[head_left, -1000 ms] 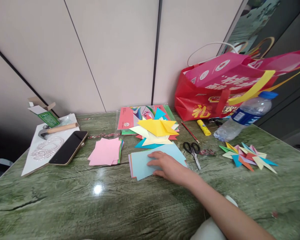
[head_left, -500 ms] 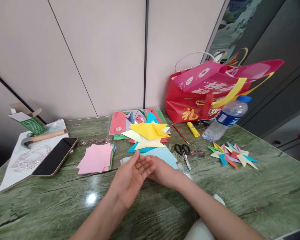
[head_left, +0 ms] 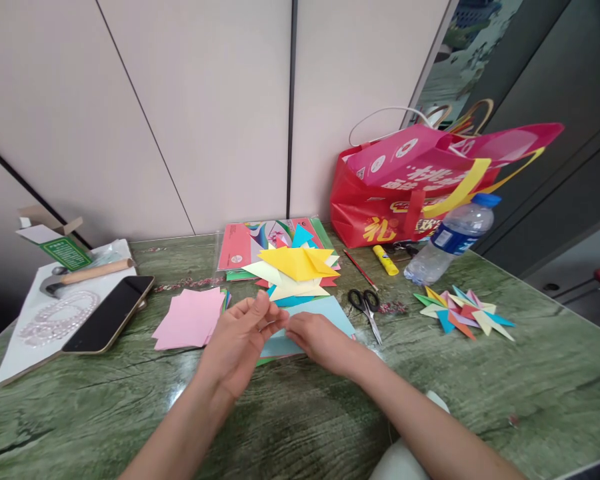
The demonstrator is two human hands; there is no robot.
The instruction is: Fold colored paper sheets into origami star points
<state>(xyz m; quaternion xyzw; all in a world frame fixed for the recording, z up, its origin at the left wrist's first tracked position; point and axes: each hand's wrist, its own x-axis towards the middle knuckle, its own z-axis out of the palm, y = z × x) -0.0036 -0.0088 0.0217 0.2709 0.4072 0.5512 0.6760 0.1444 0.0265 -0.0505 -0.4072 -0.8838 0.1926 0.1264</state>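
Observation:
My left hand (head_left: 243, 340) is above the table with its fingers curled and pressed together, the thumb on top. My right hand (head_left: 320, 339) has its fingers pinched and its tips meet the left fingertips. Anything between the fingers is hidden or too small to make out. Under and behind the hands lies a stack of light blue paper (head_left: 325, 312), with a green edge showing below. Just beyond is a pile of folded paper pieces (head_left: 297, 263), yellow on top, with cream, red and blue underneath. Left of my left hand sits a stack of pink paper squares (head_left: 190, 319).
Black-handled scissors (head_left: 365, 308), a red pencil (head_left: 360, 268) and a yellow glue stick (head_left: 385, 260) lie right of the papers. Farther right are a folded-paper star (head_left: 464, 310), a water bottle (head_left: 450, 240) and a red bag (head_left: 370, 200). A phone (head_left: 110, 313) and hammer (head_left: 87, 273) lie left.
My left hand has turned and moved slightly left, its cupped fingers now curled in. My right hand's fingers have come out from behind it, tip to tip with it. More blue paper shows.

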